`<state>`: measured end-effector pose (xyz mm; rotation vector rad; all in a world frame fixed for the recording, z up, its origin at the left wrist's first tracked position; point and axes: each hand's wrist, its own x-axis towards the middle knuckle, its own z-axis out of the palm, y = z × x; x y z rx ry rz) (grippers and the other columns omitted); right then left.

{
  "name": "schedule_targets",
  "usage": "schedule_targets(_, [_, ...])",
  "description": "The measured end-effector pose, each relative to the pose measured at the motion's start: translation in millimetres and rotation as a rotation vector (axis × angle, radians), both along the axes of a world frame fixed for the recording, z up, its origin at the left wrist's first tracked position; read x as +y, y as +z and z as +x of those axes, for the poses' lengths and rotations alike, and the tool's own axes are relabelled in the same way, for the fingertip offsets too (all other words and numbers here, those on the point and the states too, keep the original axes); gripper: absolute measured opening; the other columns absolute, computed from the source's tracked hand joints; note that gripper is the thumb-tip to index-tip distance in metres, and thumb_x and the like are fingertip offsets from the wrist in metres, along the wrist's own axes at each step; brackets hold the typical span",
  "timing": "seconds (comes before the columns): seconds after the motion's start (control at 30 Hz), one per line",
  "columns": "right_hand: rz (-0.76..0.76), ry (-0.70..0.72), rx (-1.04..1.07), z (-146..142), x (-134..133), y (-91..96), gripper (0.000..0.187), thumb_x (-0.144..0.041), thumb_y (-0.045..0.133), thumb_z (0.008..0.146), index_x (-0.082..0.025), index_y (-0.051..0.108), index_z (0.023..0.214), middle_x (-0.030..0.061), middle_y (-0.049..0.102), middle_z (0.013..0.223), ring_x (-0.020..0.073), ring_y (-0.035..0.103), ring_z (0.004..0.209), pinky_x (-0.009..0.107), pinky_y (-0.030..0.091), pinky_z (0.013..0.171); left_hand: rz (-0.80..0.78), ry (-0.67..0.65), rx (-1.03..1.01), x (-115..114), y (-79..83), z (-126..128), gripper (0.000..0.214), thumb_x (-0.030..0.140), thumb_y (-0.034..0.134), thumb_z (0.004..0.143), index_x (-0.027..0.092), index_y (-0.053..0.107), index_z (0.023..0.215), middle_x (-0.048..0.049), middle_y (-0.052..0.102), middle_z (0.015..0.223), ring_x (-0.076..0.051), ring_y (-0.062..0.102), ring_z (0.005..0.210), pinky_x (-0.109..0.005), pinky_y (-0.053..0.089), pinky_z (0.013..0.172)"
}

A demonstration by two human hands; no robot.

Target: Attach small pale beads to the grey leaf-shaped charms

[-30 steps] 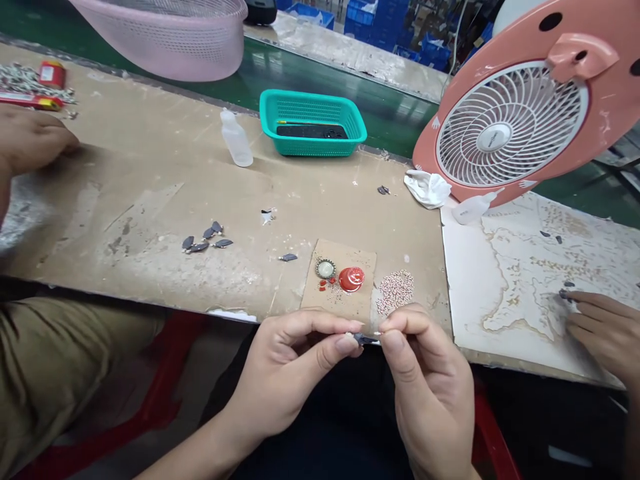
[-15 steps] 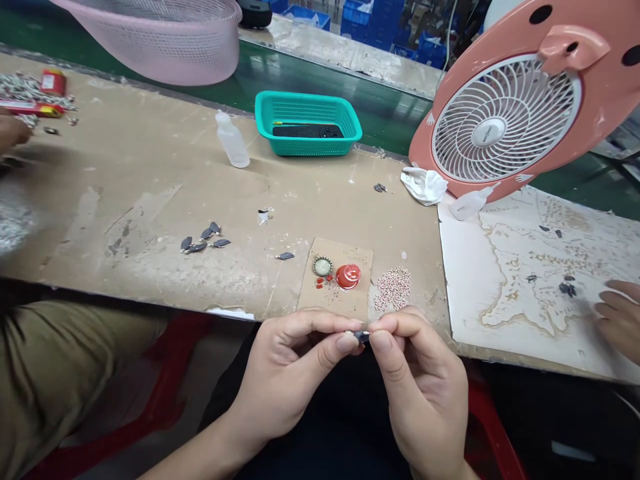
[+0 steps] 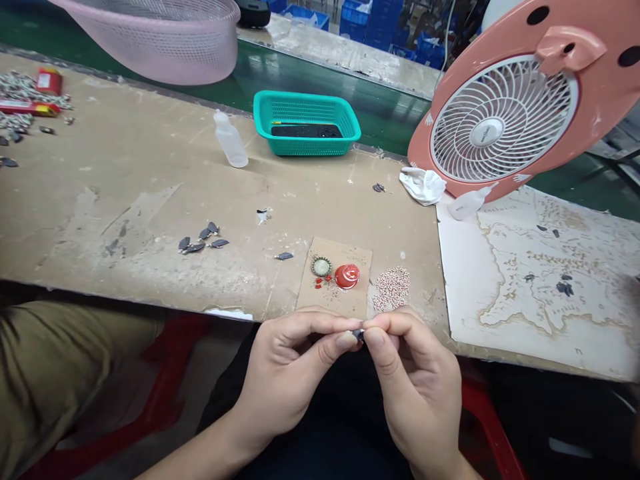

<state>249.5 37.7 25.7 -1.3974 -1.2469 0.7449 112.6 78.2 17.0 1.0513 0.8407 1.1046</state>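
Observation:
My left hand (image 3: 287, 373) and my right hand (image 3: 417, 387) meet in front of the table edge, both pinched on one small dark leaf-shaped piece (image 3: 358, 333) between their fingertips. Just beyond them a cardboard scrap (image 3: 357, 300) carries a bottle cap of pale glue (image 3: 321, 267) and a red cap (image 3: 347, 276). A patch of tiny pinkish beads (image 3: 393, 288) lies right of it. More dark leaf pieces (image 3: 203, 239) lie to the left on the table.
A teal basket (image 3: 306, 124), a small squeeze bottle (image 3: 229, 139), a pink fan (image 3: 510, 107) and a crumpled white cloth (image 3: 423, 185) stand behind. A stained white board (image 3: 540, 280) lies at the right. A neighbour's tan trouser leg (image 3: 60, 360) is at the left.
My hands have drawn closer together, the right fingertips closing over the dark piece. The other people's hands at the far left and far right have withdrawn out of view.

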Motion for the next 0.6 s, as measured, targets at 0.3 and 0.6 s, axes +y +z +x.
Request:
schedule_targets(0.3, [-0.021,0.004,-0.042,0,2,-7.4,0.016,-0.023,0.060,0.094,-0.021,0.067,0.080,-0.0017,0.061,0.070,0.0124,0.055,0.062,0.024,0.044,0.056,0.110,0.075,0.087,4,-10.8,1,0.025,0.003,0.076,0.077,0.026,0.082,0.083,0.0000,0.080,0.082,-0.014,0.075,0.076,-0.017,0.062,0.071])
schedule_targets(0.6, [0.037,0.005,-0.080,-1,2,-15.9,0.012,-0.017,0.061,0.093,-0.022,0.068,0.085,-0.0027,0.061,0.072,0.0116,0.055,0.063,0.024,0.044,0.058,-0.002,-0.012,0.166,10,-8.8,-7,0.011,0.011,0.077,0.079,0.023,0.078,0.078,0.0027,0.077,0.073,-0.010,0.073,0.065,-0.011,0.057,0.063])
